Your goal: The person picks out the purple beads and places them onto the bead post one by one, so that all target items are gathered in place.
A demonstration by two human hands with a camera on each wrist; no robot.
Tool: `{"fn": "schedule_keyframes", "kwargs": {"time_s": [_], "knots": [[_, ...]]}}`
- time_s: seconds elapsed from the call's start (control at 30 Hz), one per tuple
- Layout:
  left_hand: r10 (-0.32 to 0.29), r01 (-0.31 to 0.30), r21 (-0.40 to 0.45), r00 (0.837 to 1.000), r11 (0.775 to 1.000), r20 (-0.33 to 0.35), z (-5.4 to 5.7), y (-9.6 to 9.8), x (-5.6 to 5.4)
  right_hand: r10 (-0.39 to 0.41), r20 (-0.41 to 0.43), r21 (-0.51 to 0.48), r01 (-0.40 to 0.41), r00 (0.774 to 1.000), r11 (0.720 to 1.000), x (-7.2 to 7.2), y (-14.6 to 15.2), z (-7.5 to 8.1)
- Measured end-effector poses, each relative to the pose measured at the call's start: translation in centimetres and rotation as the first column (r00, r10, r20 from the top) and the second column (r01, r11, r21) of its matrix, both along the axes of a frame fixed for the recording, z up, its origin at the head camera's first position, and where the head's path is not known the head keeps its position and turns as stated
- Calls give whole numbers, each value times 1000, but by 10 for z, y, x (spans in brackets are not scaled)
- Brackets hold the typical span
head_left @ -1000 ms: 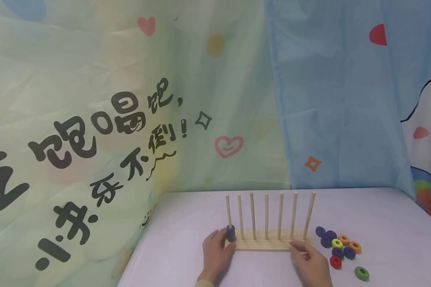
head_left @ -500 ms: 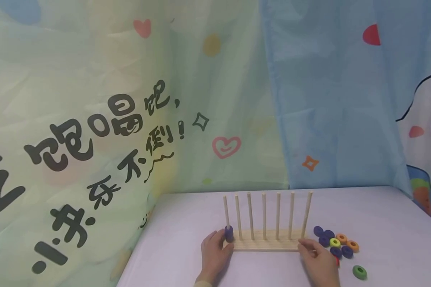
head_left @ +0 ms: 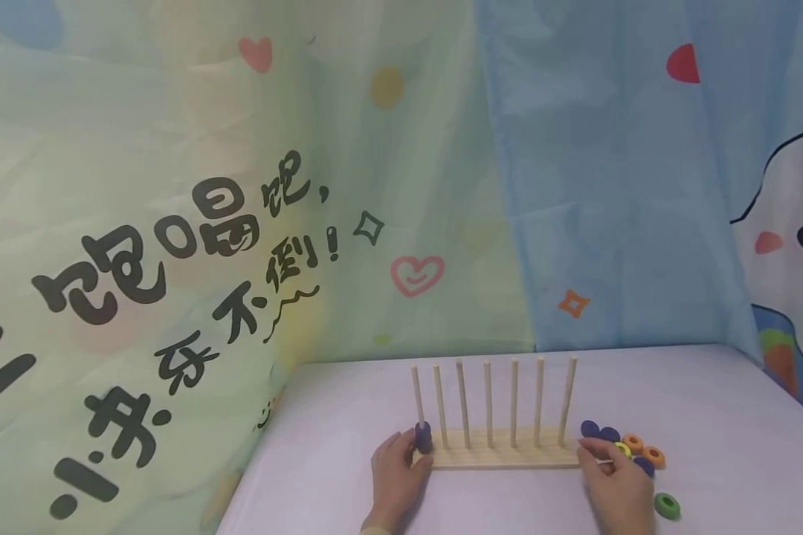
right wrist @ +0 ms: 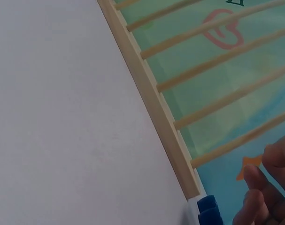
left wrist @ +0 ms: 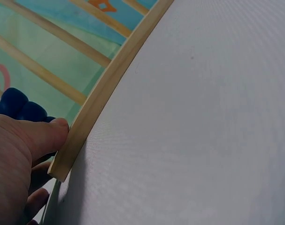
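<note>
A wooden peg rack, its base [head_left: 508,458] lying on the table, carries a row of several upright pegs. Dark blue-purple rings [head_left: 423,437] are stacked at the bottom of its leftmost peg. My left hand [head_left: 396,475] grips the base's left end; in the left wrist view the thumb [left wrist: 50,136] lies against the wood beside the blue rings [left wrist: 13,102]. Past the base's right end is my right hand [head_left: 617,483], fingers loosely bent and nothing seen between them. The right wrist view shows its fingertips [right wrist: 255,176] apart from the rack [right wrist: 156,112].
Loose rings lie right of the rack: blue ones [head_left: 589,429], two orange ones [head_left: 653,456], a yellow one [head_left: 621,449] partly behind my right hand, and a green one [head_left: 667,506] nearer me. A printed curtain [head_left: 428,186] hangs behind the table.
My right hand has slid rightward along the front of the base to beyond its right end, now covering the red ring. My left hand keeps its hold. The head view has shifted slightly.
</note>
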State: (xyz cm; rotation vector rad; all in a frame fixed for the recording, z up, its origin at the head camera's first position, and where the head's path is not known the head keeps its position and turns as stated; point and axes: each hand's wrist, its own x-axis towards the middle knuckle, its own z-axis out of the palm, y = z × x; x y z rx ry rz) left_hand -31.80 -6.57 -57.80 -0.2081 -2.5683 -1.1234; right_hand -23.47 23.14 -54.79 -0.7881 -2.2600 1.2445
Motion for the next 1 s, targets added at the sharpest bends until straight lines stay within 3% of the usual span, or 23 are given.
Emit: {"fn": "schedule_keyframes", "kwargs": {"time_s": [0.23,0.37,0.47,0.7,1.0], "knots": [[-34,34,2,999,999,12,4,0,-1,-109,-92,61,115,990,992,0,18,-2],[-39,39,-6,999,999,6,5,-1,-1,-129,-191,106,151,973,983,2,27,-5],[-37,37,-15,999,999,10,5,-2,0,-146,-209,116,173,967,978,3,32,-6],[-17,17,-8,1000,1000,12,3,-1,1,-177,8,25,177,984,984,1,44,-5],[-23,23,-12,1000,1000,-4,1,-1,-1,-165,131,-9,167,978,986,-2,63,-13]]}}
